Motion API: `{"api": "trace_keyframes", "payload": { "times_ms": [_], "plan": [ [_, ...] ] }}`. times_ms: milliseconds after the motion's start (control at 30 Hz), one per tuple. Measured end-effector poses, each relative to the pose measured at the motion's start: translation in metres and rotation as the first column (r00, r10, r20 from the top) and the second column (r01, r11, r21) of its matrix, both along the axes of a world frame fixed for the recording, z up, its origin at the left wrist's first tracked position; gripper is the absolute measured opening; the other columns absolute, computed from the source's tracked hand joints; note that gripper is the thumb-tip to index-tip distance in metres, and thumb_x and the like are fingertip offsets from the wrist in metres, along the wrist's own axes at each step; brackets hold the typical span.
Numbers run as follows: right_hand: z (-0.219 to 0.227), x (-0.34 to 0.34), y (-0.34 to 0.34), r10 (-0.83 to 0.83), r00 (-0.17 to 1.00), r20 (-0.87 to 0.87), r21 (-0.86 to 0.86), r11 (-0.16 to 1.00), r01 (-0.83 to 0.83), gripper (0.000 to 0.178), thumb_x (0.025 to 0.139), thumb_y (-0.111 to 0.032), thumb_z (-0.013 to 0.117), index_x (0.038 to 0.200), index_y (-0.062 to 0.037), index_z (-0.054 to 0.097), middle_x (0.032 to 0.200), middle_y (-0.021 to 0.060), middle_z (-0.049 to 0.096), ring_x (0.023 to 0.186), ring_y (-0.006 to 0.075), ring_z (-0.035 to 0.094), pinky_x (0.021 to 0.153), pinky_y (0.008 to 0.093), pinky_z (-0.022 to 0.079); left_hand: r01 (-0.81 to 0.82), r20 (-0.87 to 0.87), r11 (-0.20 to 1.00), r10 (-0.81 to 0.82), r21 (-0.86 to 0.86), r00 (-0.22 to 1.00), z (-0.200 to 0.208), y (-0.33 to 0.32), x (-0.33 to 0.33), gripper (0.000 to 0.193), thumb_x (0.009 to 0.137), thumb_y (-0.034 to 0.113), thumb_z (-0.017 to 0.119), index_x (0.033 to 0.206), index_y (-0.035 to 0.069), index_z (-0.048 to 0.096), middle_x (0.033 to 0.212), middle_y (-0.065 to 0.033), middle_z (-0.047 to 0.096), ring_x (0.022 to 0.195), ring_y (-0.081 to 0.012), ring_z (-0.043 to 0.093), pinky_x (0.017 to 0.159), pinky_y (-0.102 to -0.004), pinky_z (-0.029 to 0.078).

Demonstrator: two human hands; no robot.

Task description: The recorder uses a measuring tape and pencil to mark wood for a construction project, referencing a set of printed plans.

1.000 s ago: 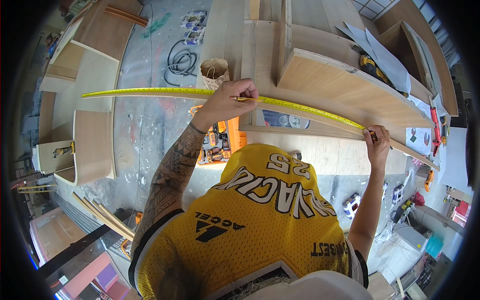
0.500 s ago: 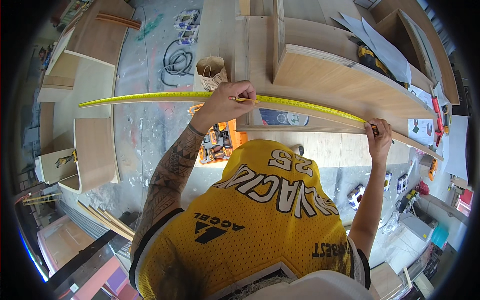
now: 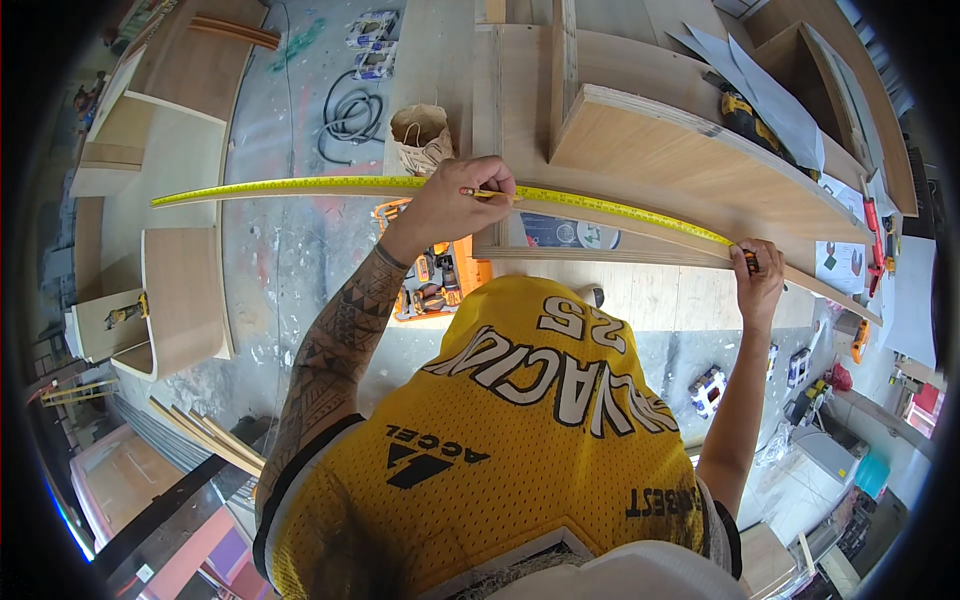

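Note:
A yellow tape measure (image 3: 620,208) is drawn out along a long, thin wooden strip (image 3: 835,293), its free end reaching far to the left. My left hand (image 3: 455,208) is closed in a pinch on a pencil (image 3: 482,192), resting over the tape near the middle. The pencil's tip points right, close to the tape's edge. Farther right, my right hand (image 3: 762,272) grips the dark tape measure case, mostly hidden by the fingers, where the blade comes out above the strip.
Plywood cabinet parts (image 3: 690,140) stand just beyond the strip, with a yellow-black drill (image 3: 742,118) lying there. A brown paper bag (image 3: 420,135) sits behind my left hand. Below is an orange toolbox (image 3: 478,275) holding tools. A coiled hose (image 3: 350,125) lies on the floor.
The whole view has shifted slightly. My hands hold nearly the same places along the tape, with the pencil still pinched in the left.

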State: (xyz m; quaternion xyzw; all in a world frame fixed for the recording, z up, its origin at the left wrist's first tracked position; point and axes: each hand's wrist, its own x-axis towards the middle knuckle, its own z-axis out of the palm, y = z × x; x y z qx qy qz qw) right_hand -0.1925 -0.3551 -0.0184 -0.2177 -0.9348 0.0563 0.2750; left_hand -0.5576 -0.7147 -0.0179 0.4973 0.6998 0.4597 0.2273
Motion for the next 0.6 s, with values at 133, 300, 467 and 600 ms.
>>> {"api": "trace_keyframes", "payload": {
  "times_ms": [133,300,467,600],
  "plan": [
    [-0.0004,-0.002,-0.0019,-0.021,1.0,0.001,0.004,1.0,0.021,0.013,0.088,-0.013,0.077,0.096,-0.0071,0.069,0.095,0.0101,0.069,0.087,0.034,0.062,0.081,0.0453,0.049,0.008,-0.007,1.0,-0.008,0.013,1.0,0.0027,0.0007,-0.0013,0.01,0.088,0.006,0.07,0.092,0.0,0.063,0.082,-0.0036,0.067,0.075,-0.0089,0.063,0.07,-0.0269,0.052],
    [-0.0003,-0.0014,0.0011,-0.009,1.0,0.002,0.005,1.0,0.009,0.013,0.089,-0.013,0.078,0.096,-0.0074,0.069,0.096,0.0099,0.069,0.088,0.0338,0.062,0.081,0.0452,0.049,0.039,0.002,0.999,-0.039,-0.016,0.999,0.0042,0.002,-0.0043,0.012,0.086,0.006,0.071,0.092,0.0,0.063,0.082,-0.0059,0.068,0.077,-0.0124,0.066,0.071,-0.029,0.054],
    [0.0023,-0.0037,0.0011,-0.019,1.0,0.008,0.017,1.0,0.019,0.013,0.089,-0.014,0.078,0.097,-0.0074,0.07,0.097,0.0095,0.069,0.089,0.034,0.062,0.08,0.0452,0.05,-0.028,0.012,0.999,0.028,0.022,1.0,-0.0004,0.0041,-0.0003,0.01,0.088,0.005,0.07,0.092,0.0,0.063,0.082,-0.0028,0.065,0.078,-0.008,0.063,0.071,-0.0267,0.052],
    [0.0015,-0.0016,0.0021,-0.04,0.999,0.001,0.015,0.999,0.04,0.014,0.088,-0.014,0.078,0.097,-0.0074,0.07,0.097,0.0092,0.07,0.089,0.034,0.062,0.08,0.0449,0.05,0.021,-0.003,1.0,-0.021,0.009,1.0,0.0023,0.0044,-0.0031,0.01,0.088,0.005,0.071,0.092,0.0,0.063,0.083,-0.0024,0.065,0.078,-0.0077,0.063,0.072,-0.0262,0.052]
  ]
}}
